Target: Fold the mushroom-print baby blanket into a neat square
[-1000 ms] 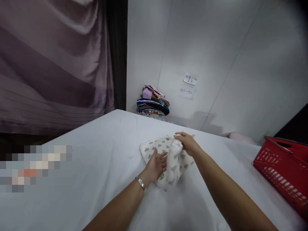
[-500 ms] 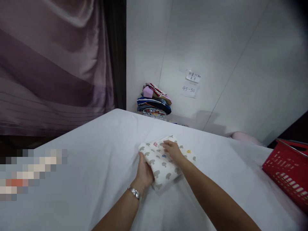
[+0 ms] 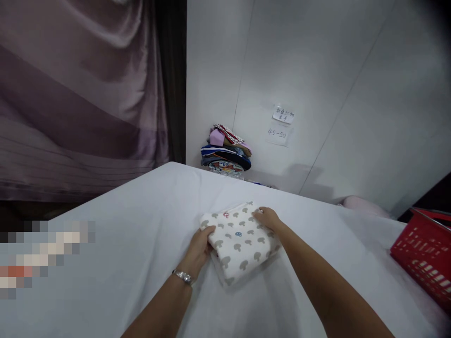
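Observation:
A folded white cloth with grey mouse-head prints (image 3: 239, 241) lies on the white table (image 3: 141, 225). My left hand (image 3: 199, 246), a watch on its wrist, grips the cloth's left edge with fingers curled round it. My right hand (image 3: 268, 219) holds the cloth's far right edge, fingers closed over the fabric. The cloth sits between both hands as a neat rectangle.
A stack of folded colourful clothes (image 3: 226, 152) stands at the back against the white wall. A red plastic basket (image 3: 424, 256) sits at the table's right edge. Two paper notes (image 3: 280, 124) hang on the wall. A purple curtain (image 3: 77, 94) fills the left.
A second ago the right hand was folding a raised flap over. The cloth now lies flat and folded, and both hands have moved to its left and right edges.

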Action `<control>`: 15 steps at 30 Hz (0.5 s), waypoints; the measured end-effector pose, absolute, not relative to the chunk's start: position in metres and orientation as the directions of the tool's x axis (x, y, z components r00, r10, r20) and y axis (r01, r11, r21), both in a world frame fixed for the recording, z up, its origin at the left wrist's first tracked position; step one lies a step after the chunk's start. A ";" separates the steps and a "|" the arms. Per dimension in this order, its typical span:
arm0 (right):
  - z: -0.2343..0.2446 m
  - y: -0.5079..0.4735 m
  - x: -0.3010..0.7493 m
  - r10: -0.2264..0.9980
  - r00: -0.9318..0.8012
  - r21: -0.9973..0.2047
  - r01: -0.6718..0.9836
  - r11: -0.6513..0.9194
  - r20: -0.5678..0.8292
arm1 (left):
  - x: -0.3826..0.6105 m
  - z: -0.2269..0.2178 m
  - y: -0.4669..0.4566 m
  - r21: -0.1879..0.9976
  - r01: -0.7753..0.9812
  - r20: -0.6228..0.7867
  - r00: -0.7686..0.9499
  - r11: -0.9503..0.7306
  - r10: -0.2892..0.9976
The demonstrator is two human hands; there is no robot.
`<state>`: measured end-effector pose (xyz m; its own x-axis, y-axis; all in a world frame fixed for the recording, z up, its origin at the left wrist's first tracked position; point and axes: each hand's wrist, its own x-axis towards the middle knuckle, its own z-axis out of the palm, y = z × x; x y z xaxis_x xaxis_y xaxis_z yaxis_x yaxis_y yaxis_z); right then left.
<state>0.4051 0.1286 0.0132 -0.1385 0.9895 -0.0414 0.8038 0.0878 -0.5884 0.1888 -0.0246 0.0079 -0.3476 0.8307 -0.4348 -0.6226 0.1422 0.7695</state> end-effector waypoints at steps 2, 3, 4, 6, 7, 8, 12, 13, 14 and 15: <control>0.013 0.135 0.400 0.991 -0.127 -0.605 0.793 0.072 -0.048 | 0.186 0.004 -0.023 0.771 -0.624 -0.441 -0.381 0.126 0.813; 0.013 0.137 0.399 0.992 -0.121 -0.616 0.785 0.067 -0.046 | 0.185 0.002 -0.022 0.771 -0.626 -0.437 -0.384 0.118 0.813; 0.013 0.139 0.398 0.992 -0.116 -0.629 0.775 0.065 -0.040 | 0.184 0.002 -0.022 0.768 -0.631 -0.431 -0.382 0.110 0.818; 0.011 0.141 0.398 0.994 -0.105 -0.660 0.748 0.071 -0.011 | 0.182 0.002 -0.022 0.763 -0.641 -0.409 -0.370 0.090 0.834; 0.010 0.141 0.398 0.995 -0.098 -0.676 0.733 0.079 0.010 | 0.181 0.002 -0.021 0.766 -0.638 -0.392 -0.369 0.077 0.843; 0.009 0.141 0.399 0.995 -0.090 -0.690 0.718 0.088 0.033 | 0.181 0.003 -0.020 0.774 -0.630 -0.373 -0.370 0.065 0.851; 0.004 0.144 0.398 0.993 -0.077 -0.702 0.703 0.115 0.085 | 0.180 -0.001 -0.012 0.825 -0.556 -0.389 -0.428 0.102 0.816; 0.002 0.145 0.397 0.993 -0.083 -0.693 0.711 0.116 0.081 | 0.179 -0.004 -0.009 0.846 -0.519 -0.396 -0.460 0.122 0.795; 0.001 0.146 0.396 0.993 -0.090 -0.681 0.723 0.115 0.072 | 0.178 -0.007 -0.008 0.874 -0.466 -0.387 -0.502 0.135 0.774; -0.001 0.147 0.394 0.993 -0.098 -0.667 0.736 0.113 0.060 | 0.176 -0.010 -0.006 0.906 -0.396 -0.362 -0.545 0.148 0.756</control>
<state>0.3942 0.1469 -0.0006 -0.0982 0.9934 0.0598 0.7362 0.1129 -0.6673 0.1759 -0.0064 -0.0101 -0.5449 0.7565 -0.3618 -0.3961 0.1481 0.9062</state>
